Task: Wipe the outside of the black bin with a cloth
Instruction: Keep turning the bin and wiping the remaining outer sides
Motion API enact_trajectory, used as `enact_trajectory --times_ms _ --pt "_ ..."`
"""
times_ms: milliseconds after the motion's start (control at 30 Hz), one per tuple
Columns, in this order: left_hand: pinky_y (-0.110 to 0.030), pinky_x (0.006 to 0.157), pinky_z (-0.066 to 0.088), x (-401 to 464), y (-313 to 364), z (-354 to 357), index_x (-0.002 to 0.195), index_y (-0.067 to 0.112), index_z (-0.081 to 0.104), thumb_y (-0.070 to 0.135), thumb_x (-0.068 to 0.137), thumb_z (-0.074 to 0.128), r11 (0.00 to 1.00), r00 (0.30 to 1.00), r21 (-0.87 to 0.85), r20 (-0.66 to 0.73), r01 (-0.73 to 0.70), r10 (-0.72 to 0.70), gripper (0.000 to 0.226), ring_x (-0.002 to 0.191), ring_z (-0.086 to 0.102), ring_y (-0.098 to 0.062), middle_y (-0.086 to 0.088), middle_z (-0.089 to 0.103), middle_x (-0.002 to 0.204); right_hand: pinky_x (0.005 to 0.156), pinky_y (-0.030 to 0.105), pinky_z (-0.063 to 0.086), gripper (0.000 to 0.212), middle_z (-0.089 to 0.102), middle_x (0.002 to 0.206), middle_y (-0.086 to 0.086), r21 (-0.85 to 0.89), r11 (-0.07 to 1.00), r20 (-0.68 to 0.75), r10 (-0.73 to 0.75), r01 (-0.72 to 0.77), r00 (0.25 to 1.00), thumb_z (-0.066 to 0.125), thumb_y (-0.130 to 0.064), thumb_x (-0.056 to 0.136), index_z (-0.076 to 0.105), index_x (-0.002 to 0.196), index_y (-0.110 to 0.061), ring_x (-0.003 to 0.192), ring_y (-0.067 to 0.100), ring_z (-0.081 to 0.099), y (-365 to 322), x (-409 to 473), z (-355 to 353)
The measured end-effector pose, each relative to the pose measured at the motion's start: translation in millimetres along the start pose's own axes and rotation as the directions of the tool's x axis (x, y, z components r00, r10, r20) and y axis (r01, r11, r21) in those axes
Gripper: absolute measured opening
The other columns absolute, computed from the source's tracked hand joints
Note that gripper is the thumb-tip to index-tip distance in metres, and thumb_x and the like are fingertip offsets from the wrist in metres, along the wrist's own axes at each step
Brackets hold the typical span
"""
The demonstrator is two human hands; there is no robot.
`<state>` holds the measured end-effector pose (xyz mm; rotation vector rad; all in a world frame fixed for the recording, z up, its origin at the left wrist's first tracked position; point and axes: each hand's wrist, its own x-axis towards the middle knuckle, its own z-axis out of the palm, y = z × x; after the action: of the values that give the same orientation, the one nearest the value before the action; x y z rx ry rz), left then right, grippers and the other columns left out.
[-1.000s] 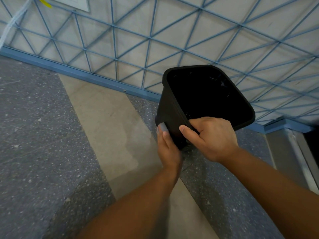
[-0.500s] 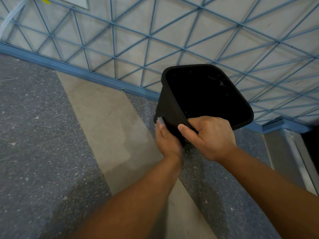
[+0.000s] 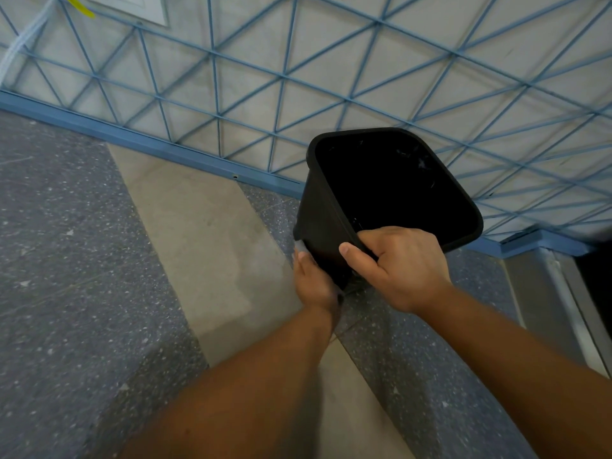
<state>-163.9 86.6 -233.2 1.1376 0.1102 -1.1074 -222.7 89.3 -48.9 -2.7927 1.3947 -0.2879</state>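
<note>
two hands on black bin (image 3: 318, 226): right hand (image 3: 402, 266) gripping rim, left hand (image 3: 313, 279) flat, above speckled floor (image 3: 76, 260).

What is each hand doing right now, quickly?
Left hand: fingers flat, pressing a grey cloth against the black bin's outer side.
Right hand: gripping the bin's near rim, thumb outside.

A speckled grey floor (image 3: 66, 276) with a beige strip (image 3: 205, 233) meets a wall bearing a blue lattice (image 3: 281, 74) and blue skirting (image 3: 132, 139).
</note>
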Motion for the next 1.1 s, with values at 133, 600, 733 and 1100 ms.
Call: enact_trajectory --times_ms 133,600,733,1100 --pt "-0.051 0.127 0.037 -22 28 9 0.159 0.031 0.046 0.080 0.076 0.044 0.998 0.994 0.048 0.104 -0.049 0.044 0.096 0.153 0.045 -0.017 0.005 0.047 0.166 0.045 0.029 0.027 0.051 0.039 0.049 -0.007 0.012 1.000 -0.014 -0.012 0.012 1.000 0.033 -0.056 0.090 0.039 0.054 -0.020 0.047 0.011 0.041 0 0 -1" --pt "-0.051 0.128 0.037 -6 20 0 0.155 0.029 0.052 0.087 0.085 0.044 0.995 0.997 0.100 0.078 -0.025 0.017 0.092 0.151 0.048 -0.020 0.001 0.052 0.162 0.045 0.029 0.031 0.052 0.041 0.050 -0.006 0.007 1.000 -0.003 -0.011 0.011 1.000 0.031 -0.057 0.089 0.041 0.054 -0.020 0.048 0.010 0.041 1 0 1" --pt "-0.038 0.135 0.022 -58 49 16 0.160 0.031 0.036 0.045 0.113 0.041 0.989 0.983 0.062 0.131 -0.137 0.128 0.050 0.160 0.027 -0.008 0.008 0.032 0.172 0.046 0.030 0.034 0.054 0.047 0.052 -0.005 0.002 1.000 0.005 -0.009 0.009 1.000 0.030 -0.058 0.089 0.048 0.056 -0.019 0.050 0.010 0.044 1 1 1" --pt "-0.039 0.134 0.023 -55 42 21 0.161 0.017 0.041 0.076 0.097 0.044 0.939 0.933 0.088 0.183 -0.331 0.312 0.087 0.160 0.031 -0.014 -0.004 0.038 0.171 0.048 0.034 0.040 0.055 0.050 0.053 -0.005 0.027 1.000 0.000 -0.013 0.013 1.000 0.029 -0.059 0.090 0.048 0.056 -0.020 0.051 0.012 0.048 2 0 0"
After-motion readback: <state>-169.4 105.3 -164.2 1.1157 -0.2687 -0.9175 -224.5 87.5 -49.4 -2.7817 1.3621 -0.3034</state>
